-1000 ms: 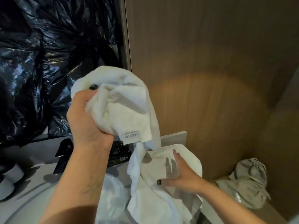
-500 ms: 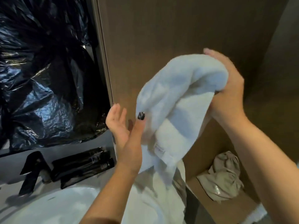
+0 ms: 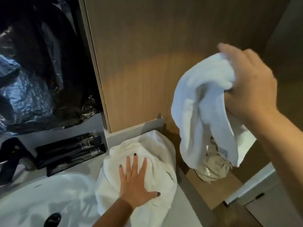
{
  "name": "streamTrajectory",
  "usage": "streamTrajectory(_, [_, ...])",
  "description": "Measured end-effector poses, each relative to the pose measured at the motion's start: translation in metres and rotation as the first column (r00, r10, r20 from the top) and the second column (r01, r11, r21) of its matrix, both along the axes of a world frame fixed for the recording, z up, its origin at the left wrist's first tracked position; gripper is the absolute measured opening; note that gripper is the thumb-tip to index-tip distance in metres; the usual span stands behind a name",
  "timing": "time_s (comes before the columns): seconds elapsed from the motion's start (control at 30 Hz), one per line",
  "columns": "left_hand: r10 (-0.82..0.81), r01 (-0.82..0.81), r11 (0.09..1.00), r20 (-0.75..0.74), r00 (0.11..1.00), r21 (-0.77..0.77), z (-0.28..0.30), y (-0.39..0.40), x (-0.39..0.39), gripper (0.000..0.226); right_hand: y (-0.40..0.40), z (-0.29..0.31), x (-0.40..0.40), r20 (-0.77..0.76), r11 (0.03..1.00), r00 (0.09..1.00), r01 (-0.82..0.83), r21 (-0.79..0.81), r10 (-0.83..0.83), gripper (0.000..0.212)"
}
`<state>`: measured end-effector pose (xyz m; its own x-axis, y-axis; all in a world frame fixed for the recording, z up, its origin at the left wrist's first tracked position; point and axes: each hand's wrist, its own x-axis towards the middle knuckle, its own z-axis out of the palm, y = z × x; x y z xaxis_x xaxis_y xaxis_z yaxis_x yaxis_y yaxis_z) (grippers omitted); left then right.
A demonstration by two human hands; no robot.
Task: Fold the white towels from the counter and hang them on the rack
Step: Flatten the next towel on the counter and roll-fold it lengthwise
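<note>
My right hand (image 3: 249,84) grips a white towel (image 3: 205,108) by its bunched top edge, high at the right. The cloth hangs down loose in front of the wooden wall. A second white towel (image 3: 157,154) lies crumpled on the grey counter (image 3: 183,208) beside the sink. My left hand (image 3: 136,179) rests flat on that pile with fingers spread and straight. No rack shows in this view.
A white sink basin (image 3: 49,197) fills the lower left, with a dark tap (image 3: 11,158) and black tubes (image 3: 70,149) behind it. Black plastic sheeting (image 3: 37,68) covers the upper left. A beige cloth (image 3: 213,169) lies on a lower wooden shelf right of the counter.
My right hand has carried the held towel further right and a little lower. My left hand let go of it and dropped onto the towel pile on the counter.
</note>
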<state>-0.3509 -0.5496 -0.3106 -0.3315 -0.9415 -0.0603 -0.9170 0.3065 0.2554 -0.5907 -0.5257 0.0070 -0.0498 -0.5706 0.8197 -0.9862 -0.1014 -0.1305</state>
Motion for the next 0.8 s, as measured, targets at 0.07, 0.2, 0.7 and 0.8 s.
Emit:
streamTrajectory(0.07, [-0.024, 0.030, 0.998, 0.104, 0.994, -0.059, -0.004, -0.020, 0.008, 0.123, -0.010, -0.031, 0.004, 0.055, 0.996, 0.998, 0.002, 0.093, -0.007, 0.061])
streamTrajectory(0.2, [-0.046, 0.044, 0.999, 0.148, 0.988, 0.016, -0.009, -0.034, 0.009, 0.104, -0.023, -0.065, 0.003, 0.142, 0.991, 0.990, -0.042, 0.127, 0.024, 0.062])
streamTrajectory(0.7, [-0.458, 0.469, 0.880, 0.127, 0.880, -0.078, -0.009, -0.014, 0.062, 0.063, -0.050, -0.186, 0.061, 0.042, 0.848, 0.975, -0.212, 0.486, 0.220, 0.085])
streamTrajectory(0.8, [-0.428, 0.426, 0.886, 0.031, 0.903, -0.184, -0.018, -0.021, 0.056, 0.047, -0.050, -0.212, 0.066, 0.123, 0.734, 0.966, -0.253, 0.630, 0.227, 0.088])
